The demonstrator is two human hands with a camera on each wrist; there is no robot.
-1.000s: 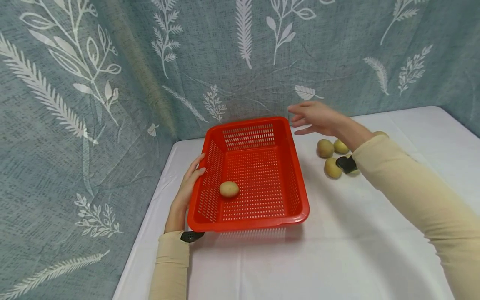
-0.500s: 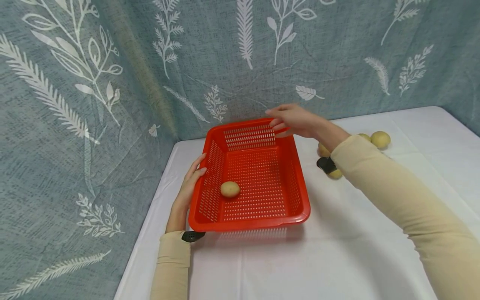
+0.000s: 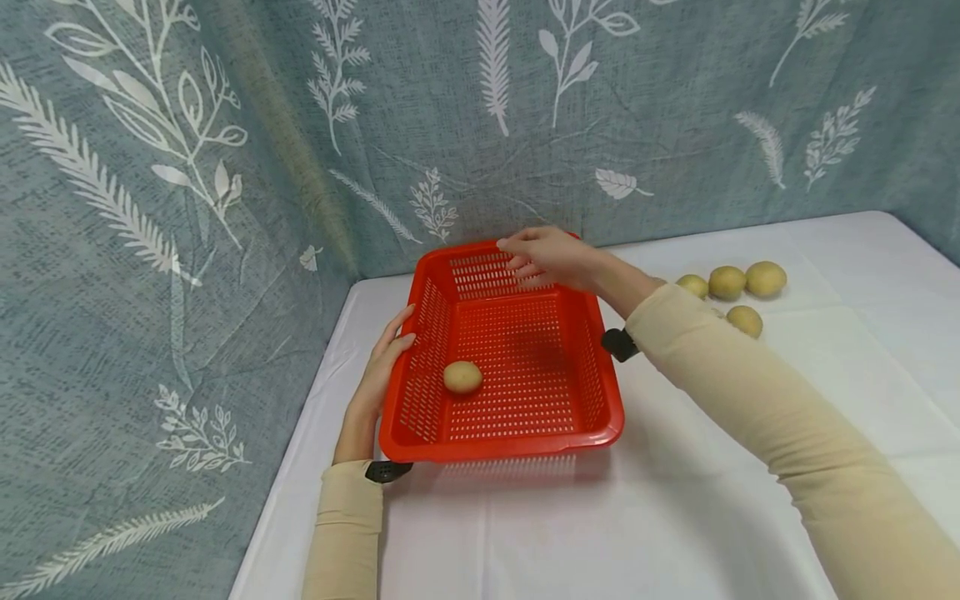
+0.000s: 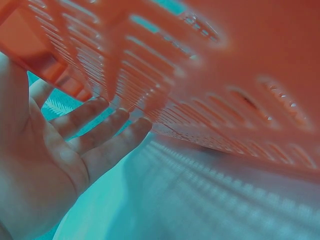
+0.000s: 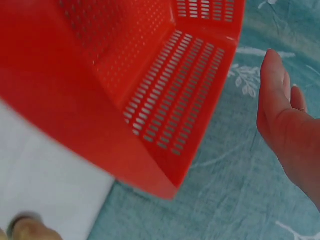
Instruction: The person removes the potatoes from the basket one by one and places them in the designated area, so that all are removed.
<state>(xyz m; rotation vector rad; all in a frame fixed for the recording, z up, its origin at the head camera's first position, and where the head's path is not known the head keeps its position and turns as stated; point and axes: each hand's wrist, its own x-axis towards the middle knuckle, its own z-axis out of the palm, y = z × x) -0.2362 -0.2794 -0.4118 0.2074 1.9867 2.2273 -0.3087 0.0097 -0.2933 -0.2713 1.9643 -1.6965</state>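
Note:
A red plastic basket with slotted walls stands on the table, and one potato lies in it toward the near left. My left hand holds the basket's left side, thumb over the rim. In the left wrist view its fingers lie against the slotted outer wall. My right hand hovers over the far right of the basket with relaxed fingers. No object shows in it; in the right wrist view the right hand is apart from the basket wall.
Several potatoes lie on the white-covered table to the basket's right, partly hidden by my right forearm. A grey-green curtain with white leaf prints hangs behind and along the left side.
My right hand has moved left from beside the basket to above its far right part, uncovering more potatoes. The left hand, the basket and the potato inside stay about where they were.

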